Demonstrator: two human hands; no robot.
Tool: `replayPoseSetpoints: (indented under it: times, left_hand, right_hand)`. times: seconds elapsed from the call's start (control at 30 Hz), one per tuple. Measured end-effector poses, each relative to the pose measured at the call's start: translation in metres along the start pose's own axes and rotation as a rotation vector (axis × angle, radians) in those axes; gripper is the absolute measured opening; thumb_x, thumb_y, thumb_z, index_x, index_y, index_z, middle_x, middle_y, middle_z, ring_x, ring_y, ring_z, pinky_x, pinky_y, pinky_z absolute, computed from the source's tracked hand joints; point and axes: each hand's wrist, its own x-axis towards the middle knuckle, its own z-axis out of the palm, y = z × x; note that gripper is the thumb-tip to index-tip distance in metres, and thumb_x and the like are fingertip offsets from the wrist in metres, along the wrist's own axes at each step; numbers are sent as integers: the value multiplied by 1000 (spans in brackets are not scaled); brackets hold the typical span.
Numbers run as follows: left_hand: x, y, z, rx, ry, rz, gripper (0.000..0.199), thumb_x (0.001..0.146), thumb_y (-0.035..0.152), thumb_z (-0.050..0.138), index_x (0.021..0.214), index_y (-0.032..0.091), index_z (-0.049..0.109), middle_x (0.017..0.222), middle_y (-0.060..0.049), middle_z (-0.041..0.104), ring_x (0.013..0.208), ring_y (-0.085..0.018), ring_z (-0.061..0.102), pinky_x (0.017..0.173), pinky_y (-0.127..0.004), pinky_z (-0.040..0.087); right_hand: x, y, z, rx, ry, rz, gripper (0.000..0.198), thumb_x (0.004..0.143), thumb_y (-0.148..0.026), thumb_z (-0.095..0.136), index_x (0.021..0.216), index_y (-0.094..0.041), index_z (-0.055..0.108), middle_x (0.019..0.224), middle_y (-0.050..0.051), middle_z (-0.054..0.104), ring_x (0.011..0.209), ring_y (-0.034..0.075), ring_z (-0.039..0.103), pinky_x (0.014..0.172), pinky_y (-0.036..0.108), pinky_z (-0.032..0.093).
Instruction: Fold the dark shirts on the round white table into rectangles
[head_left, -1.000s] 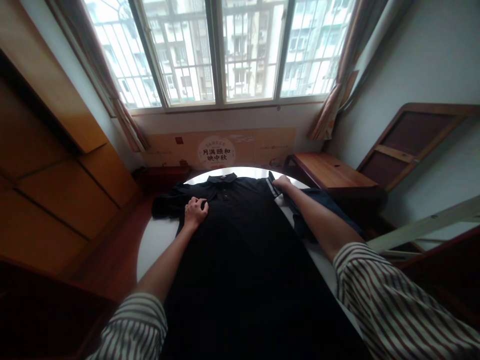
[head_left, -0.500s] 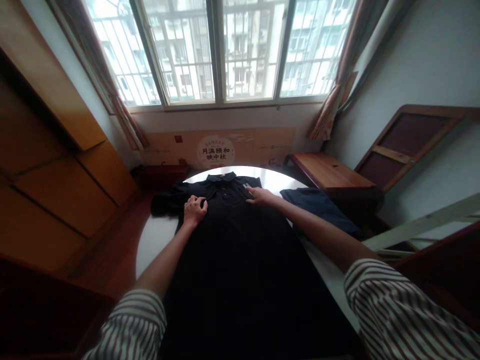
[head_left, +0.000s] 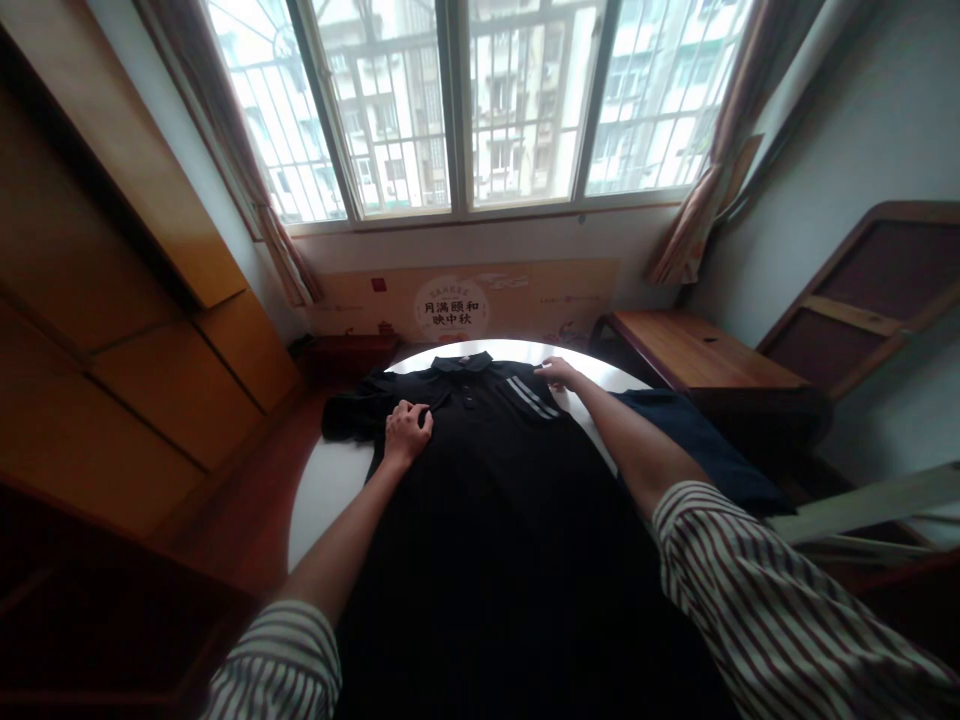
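Across the black shirt, the striped sleeve now lies folded inward, seemingly tucked; the left hand rests loosely open; any grip by the right hand is unclear.

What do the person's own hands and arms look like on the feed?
Left hand and right hand are gloveless, with bare wrists and forearms. The left sleeve and right sleeve are pale with dark stripes, ending around the elbows.
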Motion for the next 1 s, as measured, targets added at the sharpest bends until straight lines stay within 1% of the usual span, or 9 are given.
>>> replayPoseSetpoints:
  times: [0.1, 0.17, 0.33, 0.5, 0.63, 0.73, 0.8, 0.9, 1.0]
  left_hand:
    - [0, 0, 0, -3, 6, 3, 31, 93, 35, 51, 114, 23, 71, 104, -11, 59, 102, -27, 60, 92, -38, 45]
    - [-1, 0, 0, 0, 3, 3, 32, 93, 35, 51, 114, 22, 72, 104, -10, 59, 102, -26, 60, 92, -38, 45]
    - [-1, 0, 0, -8, 8, -2, 32, 93, 34, 51, 114, 22, 72, 103, -10, 59, 103, -26, 59, 92, -37, 44]
    - [0, -1, 1, -19, 16, 2, 31, 93, 34, 52, 113, 22, 72, 102, -9, 58, 102, -25, 59, 92, -37, 44]
    - [0, -2, 2, -24, 13, 9, 31, 93, 34, 52, 113, 22, 72, 101, -10, 58, 102, -26, 59, 92, -37, 44]
    - [1, -2, 2, -23, 6, 6, 31, 93, 34, 51, 113, 22, 72, 102, -10, 58, 101, -26, 59, 92, -37, 44]
    - [2, 0, 0, -27, 0, 1, 30, 93, 33, 52, 113, 21, 72, 102, -10, 58, 102, -26, 58, 92, -37, 44]
    - [-1, 5, -11, -40, 27, 16, 30, 92, 30, 54, 117, 20, 70, 107, -12, 58, 106, -28, 56, 93, -38, 44]
    - [-25, 15, -38, -96, 47, 171, 31, 92, 26, 56, 120, 18, 66, 112, -13, 57, 108, -28, 55, 96, -40, 43]
  right_hand:
    - [6, -2, 2, 73, -19, 21, 31, 78, -33, 77, 88, -6, 66, 60, 4, 58, 55, 14, 56, 49, 25, 48]
    - [8, -4, 4, 117, -3, 8, 26, 78, -30, 77, 83, -7, 65, 60, 3, 58, 56, 13, 56, 51, 24, 48]
    - [7, -4, 6, 147, 104, -40, 16, 86, -16, 64, 99, -6, 64, 82, 9, 68, 71, 13, 61, 67, 24, 50]
    - [-5, 1, -4, 16, 199, -37, 26, 92, -15, 47, 109, -4, 64, 110, 22, 66, 104, 24, 62, 84, 27, 46]
    - [-29, -11, -9, -124, 174, -105, 34, 88, -15, 53, 116, 2, 59, 117, 25, 62, 108, 28, 59, 89, 31, 44]
    - [-70, -23, -7, -207, 132, -259, 36, 84, -20, 64, 116, -6, 61, 120, 20, 62, 109, 28, 58, 90, 31, 43]
    - [-115, -24, -5, -257, 62, -421, 29, 85, -24, 66, 112, -12, 64, 116, 14, 64, 106, 24, 59, 90, 28, 44]
    - [-206, -9, -4, -402, -97, -817, 20, 93, -29, 59, 106, -15, 65, 107, 10, 66, 94, 20, 63, 84, 29, 47]
    - [-300, 26, -6, -471, -163, -1003, 18, 95, -30, 55, 98, -16, 66, 96, 10, 67, 89, 20, 64, 82, 33, 50]
